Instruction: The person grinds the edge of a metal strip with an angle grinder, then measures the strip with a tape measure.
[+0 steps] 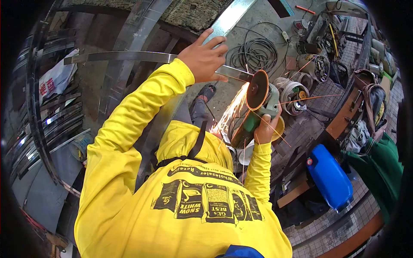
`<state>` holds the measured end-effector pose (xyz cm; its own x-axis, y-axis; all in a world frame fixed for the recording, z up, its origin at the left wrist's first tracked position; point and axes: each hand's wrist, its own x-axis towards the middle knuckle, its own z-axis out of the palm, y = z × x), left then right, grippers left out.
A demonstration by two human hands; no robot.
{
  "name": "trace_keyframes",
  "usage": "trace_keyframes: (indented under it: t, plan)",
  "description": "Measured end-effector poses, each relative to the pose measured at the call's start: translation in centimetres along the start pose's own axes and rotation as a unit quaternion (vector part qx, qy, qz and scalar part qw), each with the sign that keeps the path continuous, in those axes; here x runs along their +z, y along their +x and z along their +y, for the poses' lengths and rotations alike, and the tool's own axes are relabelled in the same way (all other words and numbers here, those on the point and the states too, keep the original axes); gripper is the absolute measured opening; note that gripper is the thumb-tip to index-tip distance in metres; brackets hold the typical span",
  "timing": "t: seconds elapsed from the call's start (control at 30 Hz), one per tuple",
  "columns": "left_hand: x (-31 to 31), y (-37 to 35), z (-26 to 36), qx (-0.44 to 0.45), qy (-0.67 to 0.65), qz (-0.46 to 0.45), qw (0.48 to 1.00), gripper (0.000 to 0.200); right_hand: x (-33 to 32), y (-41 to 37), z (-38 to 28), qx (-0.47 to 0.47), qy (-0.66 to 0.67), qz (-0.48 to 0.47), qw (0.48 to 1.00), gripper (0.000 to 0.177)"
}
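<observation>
A flat metal bar [124, 56] runs from the left to the middle. My left hand [204, 58] lies over it, fingers spread, pressing it near a wide shiny metal piece [230, 19]. In my right hand [267, 127] is a green angle grinder [246, 129], its fingers wrapped round the body. The grinder's round disc [257, 90] touches the bar's right end, and orange sparks [232, 112] spray down and left from there.
Coiled black cable [254, 53] lies on the floor beyond the disc. A blue jerrycan [329, 176] and green cloth [378, 172] are at the right. Buckets [292, 94] stand right of the grinder. Metal bars [51, 129] are stacked at the left.
</observation>
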<state>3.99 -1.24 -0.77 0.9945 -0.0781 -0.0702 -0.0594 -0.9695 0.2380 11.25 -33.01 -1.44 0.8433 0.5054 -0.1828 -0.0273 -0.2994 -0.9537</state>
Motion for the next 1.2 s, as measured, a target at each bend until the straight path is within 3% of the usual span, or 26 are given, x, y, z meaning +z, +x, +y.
trace_keyframes:
  t: [0.13, 0.27, 0.37, 0.73, 1.2]
  plan:
    - [0.2, -0.1, 0.0, 0.002, 0.005, 0.016, 1.000, 0.065, -0.4, 0.5, -0.2, 0.006, 0.004, -0.005, 1.000, 0.099]
    - [0.5, -0.5, 0.3, -0.002, 0.046, 0.089, 0.995, 0.063, -0.9, 0.5, -1.3, 0.017, 0.039, -0.027, 0.999, 0.091]
    - [1.2, -0.7, 0.7, -0.012, 0.082, 0.144, 0.986, 0.057, -2.0, -0.5, 0.5, 0.001, 0.042, -0.001, 0.999, 0.094]
    - [0.8, -1.4, 2.0, -0.028, 0.055, 0.045, 0.997, 0.047, -1.0, -2.9, 0.7, 0.039, 0.048, -0.003, 0.998, 0.099]
    - [1.1, -1.4, 1.8, -0.026, 0.051, 0.043, 0.997, 0.048, -0.1, -3.6, 1.6, 0.039, 0.030, -0.002, 0.999, 0.103]
